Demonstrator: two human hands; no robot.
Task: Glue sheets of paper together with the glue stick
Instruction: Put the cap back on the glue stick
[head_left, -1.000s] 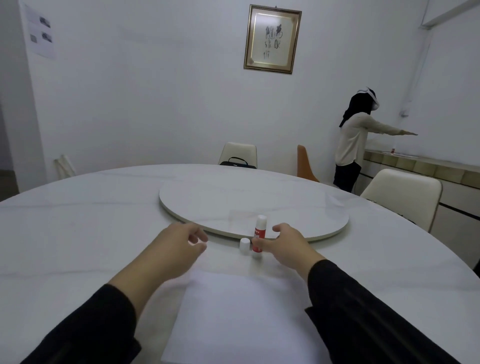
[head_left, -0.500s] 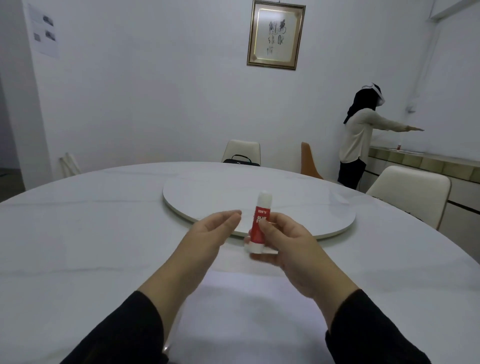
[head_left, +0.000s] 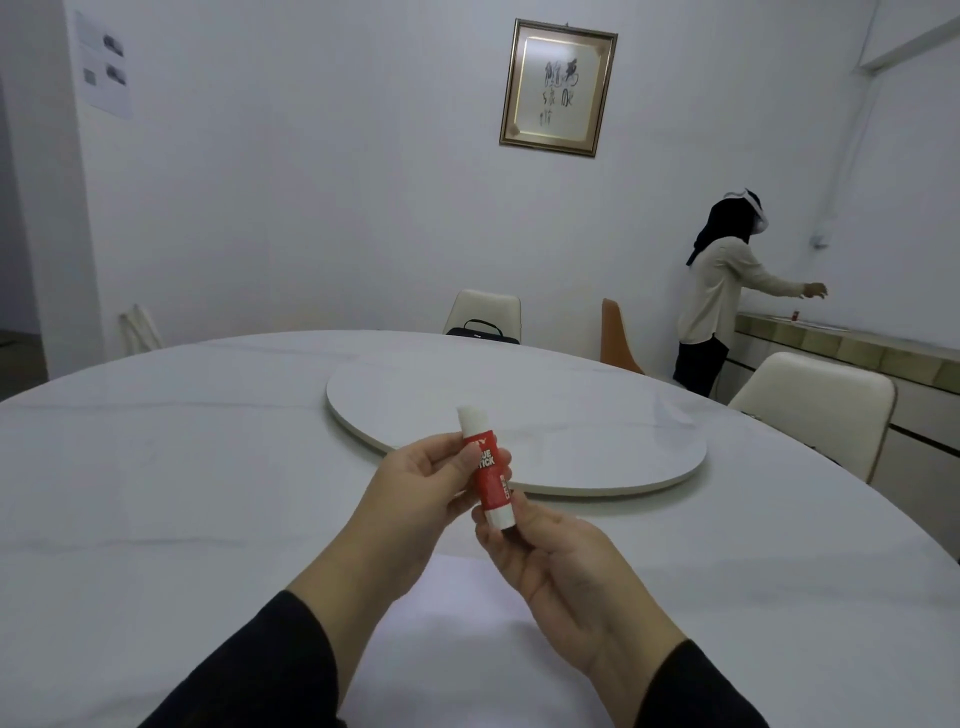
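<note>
A red and white glue stick (head_left: 487, 470) is held up above the table, tilted slightly left. My left hand (head_left: 421, 496) pinches its red upper body with thumb and fingers. My right hand (head_left: 550, 561) grips its white lower end. The stick's top is white; I cannot tell if that is a cap or bare glue. White paper sheets (head_left: 462, 639) lie flat on the table under my wrists, partly hidden by my arms.
A round white marble table (head_left: 156, 467) carries a raised turntable (head_left: 571, 415) beyond my hands. Cream chairs (head_left: 815, 405) stand at the far side and right. Another person (head_left: 722, 291) stands at a side counter at the far right.
My right hand lifted the glue stick off the table and raised it. My left hand came across and closed on its upper part. The small white cap seen on the table is out of sight.
</note>
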